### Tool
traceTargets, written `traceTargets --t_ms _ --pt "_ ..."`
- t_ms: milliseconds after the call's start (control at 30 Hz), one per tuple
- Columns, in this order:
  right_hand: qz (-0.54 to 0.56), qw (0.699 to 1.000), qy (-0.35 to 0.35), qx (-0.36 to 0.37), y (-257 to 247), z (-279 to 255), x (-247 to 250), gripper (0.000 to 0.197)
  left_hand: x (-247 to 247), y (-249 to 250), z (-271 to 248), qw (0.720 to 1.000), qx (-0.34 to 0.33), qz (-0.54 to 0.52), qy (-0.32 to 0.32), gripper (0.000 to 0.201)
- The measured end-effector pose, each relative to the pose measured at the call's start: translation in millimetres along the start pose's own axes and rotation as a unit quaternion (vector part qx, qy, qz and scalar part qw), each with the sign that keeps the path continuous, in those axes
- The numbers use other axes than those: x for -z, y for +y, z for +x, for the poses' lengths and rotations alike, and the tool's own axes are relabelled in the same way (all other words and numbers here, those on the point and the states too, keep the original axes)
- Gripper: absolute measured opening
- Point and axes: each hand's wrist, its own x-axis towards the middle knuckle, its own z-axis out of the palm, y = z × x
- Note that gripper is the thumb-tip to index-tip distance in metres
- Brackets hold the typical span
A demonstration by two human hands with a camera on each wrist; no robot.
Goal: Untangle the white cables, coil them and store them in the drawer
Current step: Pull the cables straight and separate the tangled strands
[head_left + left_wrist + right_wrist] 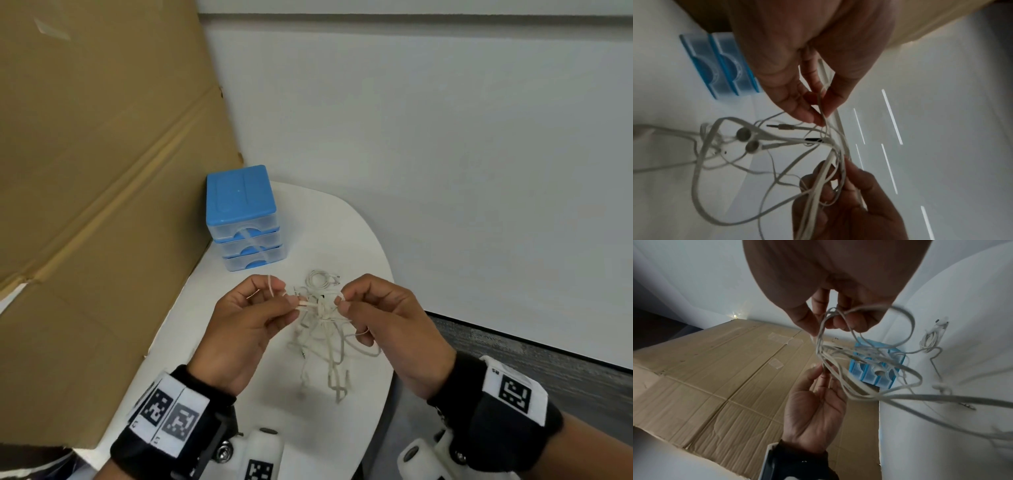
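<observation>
A tangle of white cables hangs above the white table, held up between both hands. My left hand pinches strands at the knot's left side. My right hand pinches the knot's right side, with a loop over a lower finger. The left wrist view shows the tangle with two earbuds and a jack plug, and my left hand pinching a strand. From the right wrist my right hand grips the looped cables. A coiled white cable lies on the table behind the tangle.
A small blue drawer unit with three clear drawers, all closed, stands at the table's back left. A large cardboard sheet leans along the left side. The table's rounded edge drops off at the right, with grey floor beyond.
</observation>
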Motion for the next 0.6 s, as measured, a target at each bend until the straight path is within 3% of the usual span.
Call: traceTargets --t_ms 67,133,300,433,533,600 --pt "-0.009 1.000 -0.012 -0.004 -1 2 1 0.007 -1 3 0 0.997 0.035 -0.070 -0.017 0.020" --pt "-0.022 0.999 -0.022 -0.008 -1 3 2 0.016 -3 5 -1 0.991 0.062 -0.113 -0.029 0.019" --pt "0.000 0.999 -0.044 -0.010 -5 0 3 0.003 -6 2 -4 0.990 0.080 -0.101 -0.051 0.022" --pt "0.005 0.999 -0.054 0.005 -4 2 5 0.002 -8 -4 -7 0.994 0.070 -0.010 -0.082 0.024" --pt "0.014 0.998 -0.062 0.001 -6 4 8 0.002 -10 -10 -9 0.985 0.048 0.149 -0.079 0.046" --pt "0.032 0.997 -0.076 -0.009 -7 3 8 0.003 -12 -13 -11 0.975 0.026 0.210 -0.069 0.045"
